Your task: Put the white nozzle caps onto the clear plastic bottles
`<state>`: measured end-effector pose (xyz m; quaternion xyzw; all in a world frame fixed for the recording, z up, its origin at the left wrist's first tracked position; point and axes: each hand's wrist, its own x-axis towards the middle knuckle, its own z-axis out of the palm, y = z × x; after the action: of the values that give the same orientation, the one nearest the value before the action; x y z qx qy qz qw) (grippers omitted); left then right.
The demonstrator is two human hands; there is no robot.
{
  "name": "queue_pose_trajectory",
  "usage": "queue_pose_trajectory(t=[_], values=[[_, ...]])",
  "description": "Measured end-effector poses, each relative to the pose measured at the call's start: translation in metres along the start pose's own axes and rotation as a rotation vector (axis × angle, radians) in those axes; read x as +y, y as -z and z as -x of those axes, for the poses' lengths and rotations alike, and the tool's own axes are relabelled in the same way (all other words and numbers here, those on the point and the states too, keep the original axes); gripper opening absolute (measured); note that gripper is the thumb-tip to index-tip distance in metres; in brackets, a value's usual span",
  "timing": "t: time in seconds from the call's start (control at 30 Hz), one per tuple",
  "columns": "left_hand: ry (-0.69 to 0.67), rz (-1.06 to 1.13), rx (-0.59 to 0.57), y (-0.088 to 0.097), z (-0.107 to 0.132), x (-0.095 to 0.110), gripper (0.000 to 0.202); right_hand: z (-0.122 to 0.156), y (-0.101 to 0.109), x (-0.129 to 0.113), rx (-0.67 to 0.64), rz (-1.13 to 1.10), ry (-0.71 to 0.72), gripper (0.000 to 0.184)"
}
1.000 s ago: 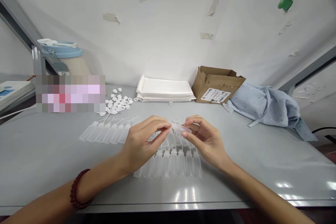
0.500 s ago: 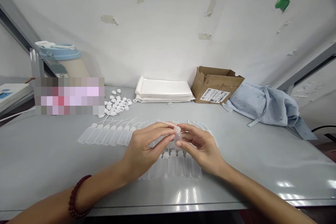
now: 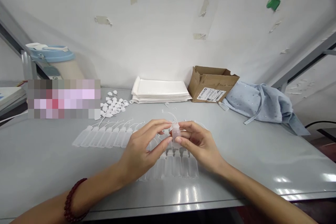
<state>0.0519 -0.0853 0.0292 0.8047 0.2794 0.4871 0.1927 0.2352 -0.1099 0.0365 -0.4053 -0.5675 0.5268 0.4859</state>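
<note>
Upright in front of me is a small translucent plastic squeeze bottle [image 3: 176, 133], with a thin curved white strip [image 3: 172, 113] rising from its neck. My right hand [image 3: 201, 143] grips this bottle between thumb and fingers. Close against its left side is my left hand [image 3: 147, 143], its thumb and fingers apart, the tips at the neck and body. Below and behind my hands lie more bottles: a slanted row [image 3: 105, 137] to the left and another row [image 3: 177, 166] nearer the front edge. My hands cover part of both rows.
Small white caps [image 3: 112, 106] lie heaped at the back left. Along the wall are a stack of white envelopes [image 3: 162, 91], an open cardboard box [image 3: 215, 84] and a light blue cloth [image 3: 262, 106]. A blue-lidded tumbler [image 3: 55, 56] stands at the left, beside a blurred-out area.
The left fingertips have spread from the bottle's neck, and the thin strip now stands up free of them. My right hand keeps its hold. The whole view has shifted slightly.
</note>
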Motion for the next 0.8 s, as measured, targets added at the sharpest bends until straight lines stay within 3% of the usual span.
queue_pose_trajectory(t=[0.17, 0.27, 0.57, 0.67, 0.8], values=[[-0.133, -0.079, -0.035, -0.0013, 0.0016, 0.0011, 0.040, -0.0022, 0.0026, -0.0075, -0.077, -0.151, -0.087, 0.025], [-0.195, -0.092, -0.026, -0.0003, 0.0002, 0.0028, 0.036, -0.0035, 0.0037, -0.0079, -0.093, -0.189, -0.097, 0.029], [-0.229, -0.061, 0.022, 0.0002, -0.0034, 0.0023, 0.027, -0.0019, 0.0032, -0.0059, -0.119, -0.212, -0.120, 0.025], [-0.195, -0.071, -0.011, 0.0010, -0.0020, 0.0021, 0.038, -0.0028, 0.0031, -0.0058, -0.130, -0.226, -0.132, 0.027], [-0.196, -0.149, -0.142, 0.0018, 0.0011, 0.0003, 0.059, -0.0051, 0.0047, -0.0052, -0.152, -0.226, -0.112, 0.024]])
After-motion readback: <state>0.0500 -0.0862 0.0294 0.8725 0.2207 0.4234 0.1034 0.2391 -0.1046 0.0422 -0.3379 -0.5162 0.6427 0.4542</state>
